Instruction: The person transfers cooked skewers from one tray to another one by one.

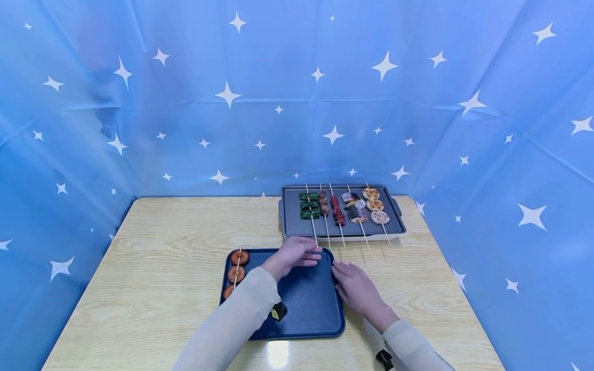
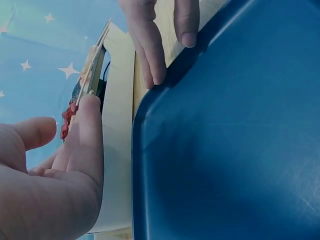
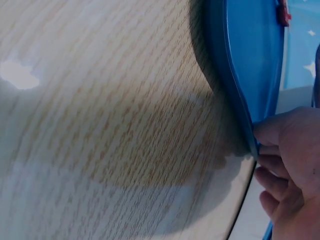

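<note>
My left hand (image 1: 299,251) reaches over the far rim of the blue tray (image 1: 308,309), its fingertips right at the lower end of the skewer of green pieces (image 1: 309,206). In the left wrist view its thumb stands apart from its fingers (image 2: 85,142). The right hand (image 1: 359,289) touches the tray's right rim near the far corner with thumb and fingertips. A skewer of round orange-brown slices (image 1: 236,274) lies along the tray's left side, its lower part hidden by the left sleeve.
Behind the tray stands a dark grill plate (image 1: 291,224) with skewers of brown pieces (image 1: 323,203), red pieces (image 1: 337,211), silvery fish (image 1: 356,208) and white browned slices (image 1: 375,205). Their sticks overhang its front edge. A starry blue curtain (image 1: 278,123) backs the wooden table (image 1: 153,278).
</note>
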`<act>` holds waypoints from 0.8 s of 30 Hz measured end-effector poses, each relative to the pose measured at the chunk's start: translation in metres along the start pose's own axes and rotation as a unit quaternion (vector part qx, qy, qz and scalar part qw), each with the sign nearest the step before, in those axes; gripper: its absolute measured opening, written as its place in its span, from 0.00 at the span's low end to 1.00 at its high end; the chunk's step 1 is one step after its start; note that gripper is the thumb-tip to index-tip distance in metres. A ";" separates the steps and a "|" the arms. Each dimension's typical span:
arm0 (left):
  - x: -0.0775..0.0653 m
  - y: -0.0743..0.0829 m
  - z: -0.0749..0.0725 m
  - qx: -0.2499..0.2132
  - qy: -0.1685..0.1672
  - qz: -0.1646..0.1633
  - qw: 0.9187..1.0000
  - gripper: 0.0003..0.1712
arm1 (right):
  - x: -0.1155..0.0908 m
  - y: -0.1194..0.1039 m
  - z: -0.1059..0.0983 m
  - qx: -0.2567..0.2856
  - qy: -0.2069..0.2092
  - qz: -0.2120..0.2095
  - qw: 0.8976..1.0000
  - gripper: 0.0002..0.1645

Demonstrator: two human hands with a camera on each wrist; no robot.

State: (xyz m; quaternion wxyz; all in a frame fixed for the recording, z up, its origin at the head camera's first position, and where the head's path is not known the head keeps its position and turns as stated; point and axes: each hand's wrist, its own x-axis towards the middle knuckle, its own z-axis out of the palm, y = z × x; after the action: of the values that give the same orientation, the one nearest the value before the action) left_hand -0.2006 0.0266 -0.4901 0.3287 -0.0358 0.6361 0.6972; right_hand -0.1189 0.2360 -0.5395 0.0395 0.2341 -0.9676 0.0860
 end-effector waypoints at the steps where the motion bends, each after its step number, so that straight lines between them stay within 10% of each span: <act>1: 0.000 0.000 0.000 0.000 -0.001 0.003 1.000 0.23 | 0.000 0.000 0.000 0.000 0.000 0.000 1.000 0.27; 24: 0.004 0.007 0.002 -0.027 0.033 0.045 0.998 0.23 | 0.000 0.000 0.000 -0.008 0.003 -0.006 1.000 0.27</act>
State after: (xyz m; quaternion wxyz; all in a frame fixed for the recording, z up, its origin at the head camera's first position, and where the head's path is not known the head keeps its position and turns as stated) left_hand -0.2064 0.0307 -0.4857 0.2742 -0.0389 0.6287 0.7266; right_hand -0.1191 0.2354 -0.5390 0.0445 0.2397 -0.9666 0.0789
